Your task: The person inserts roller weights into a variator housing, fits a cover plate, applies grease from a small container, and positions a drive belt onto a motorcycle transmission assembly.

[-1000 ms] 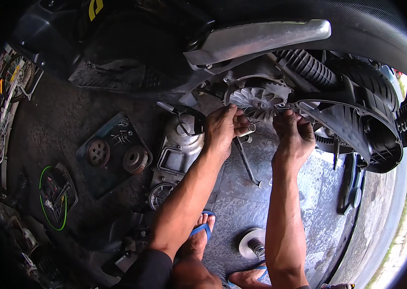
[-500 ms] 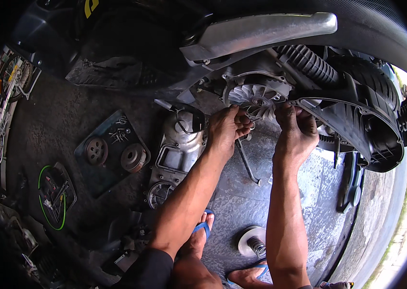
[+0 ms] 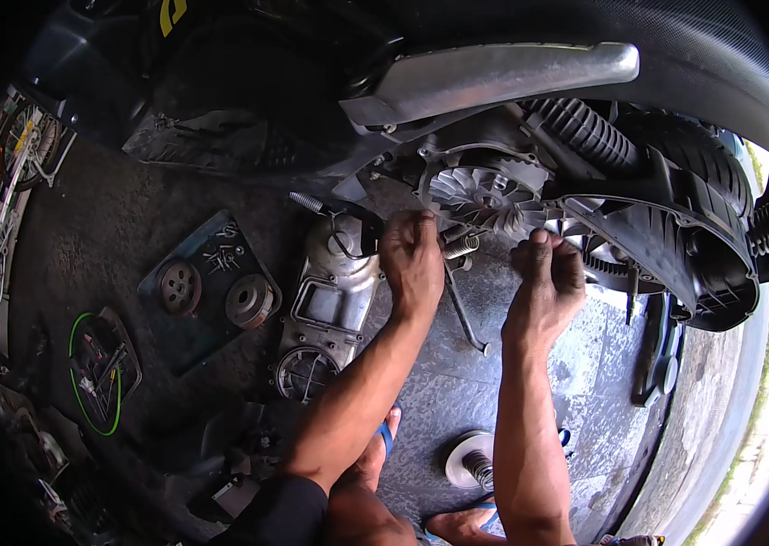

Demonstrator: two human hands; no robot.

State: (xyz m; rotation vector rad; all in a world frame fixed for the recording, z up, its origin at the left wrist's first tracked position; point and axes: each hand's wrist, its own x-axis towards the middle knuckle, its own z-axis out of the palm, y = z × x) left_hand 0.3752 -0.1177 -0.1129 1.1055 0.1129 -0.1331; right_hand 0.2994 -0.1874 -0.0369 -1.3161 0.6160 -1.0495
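A silver finned fan (image 3: 462,191) sits in the engine housing of a black scooter (image 3: 211,82), beside an open black casing (image 3: 712,282). My left hand (image 3: 412,268) is curled just below the fan's left side, next to a coil spring (image 3: 462,246) above a stand leg (image 3: 466,314). Under the fan's right side, the thumb and fingers of my right hand (image 3: 543,287) are drawn together. Whatever either hand holds, if anything, is hidden by the fingers.
A removed metal cover (image 3: 325,318) lies left of my forearms. A dark tray (image 3: 180,350) holds two round parts and bolts. Green-rimmed tools (image 3: 102,382) lie farther left. A disc with a spring (image 3: 457,464) is by my feet. A bicycle (image 3: 25,155) stands at the left.
Both hands have moved downward, away from the fan, with the right hand also shifting left and off the casing's rim. The fingers of my left hand are more tucked in.
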